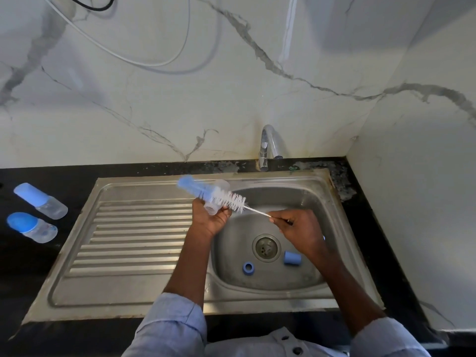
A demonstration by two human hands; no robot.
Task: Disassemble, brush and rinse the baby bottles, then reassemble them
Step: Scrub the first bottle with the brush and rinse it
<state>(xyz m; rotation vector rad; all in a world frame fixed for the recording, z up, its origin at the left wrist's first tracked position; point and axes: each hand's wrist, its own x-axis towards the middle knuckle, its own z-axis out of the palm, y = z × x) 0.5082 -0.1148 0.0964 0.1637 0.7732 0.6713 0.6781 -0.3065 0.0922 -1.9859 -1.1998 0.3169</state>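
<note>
I see the clear bottle body (217, 199) held above the left edge of the sink basin (304, 202), its threaded neck pointing down toward the palm. My left hand (210, 220) has its fingers curled round the bottle's lower part. The bottle brush (224, 197) lies across the bottle at a slant: its blue sponge end sticks out up and to the left of the bottle, its white bristles sit just right of it, and the thin wire handle runs down and right over the basin. I cannot tell whether the brush passes inside the bottle or only lies against it. My right hand (296, 228) pinches the end of the wire handle between thumb and fingertips, above the basin and just behind the drain (266, 247).

On the basin floor, a blue ring (248, 267) lies just in front and left of the drain, and a blue cap (292, 258) lies on its side just right of the drain, near my right wrist.

Left of the basin is the ribbed draining board (134, 235). Beyond that, on the black counter (64, 173), two more bottles lie on their sides, well apart from the basin: the far bottle (41, 200) and the near bottle (32, 228), both with blue caps on. The tap (268, 148) stands behind the basin against the marble wall (154, 99).
</note>
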